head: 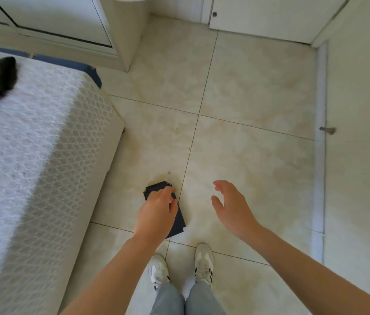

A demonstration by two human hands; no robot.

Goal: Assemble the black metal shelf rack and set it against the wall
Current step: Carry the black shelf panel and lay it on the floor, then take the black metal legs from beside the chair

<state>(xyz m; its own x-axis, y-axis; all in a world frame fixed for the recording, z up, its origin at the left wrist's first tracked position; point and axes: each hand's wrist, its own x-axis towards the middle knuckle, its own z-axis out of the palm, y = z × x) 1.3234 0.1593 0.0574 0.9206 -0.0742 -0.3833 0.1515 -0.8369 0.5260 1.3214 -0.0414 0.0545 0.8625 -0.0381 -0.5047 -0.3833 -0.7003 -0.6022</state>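
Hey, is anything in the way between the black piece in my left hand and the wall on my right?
Nothing visible. Bare floor lies between the black piece and the wall; only your open right hand hovers there.

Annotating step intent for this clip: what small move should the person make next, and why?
Probably bring the right hand across to the black flat piece and take its free edge. Only the left hand grips that piece, while the right hand is open and empty beside it. No other rack parts are in view, so steadying this piece with both hands seems the likely next step.
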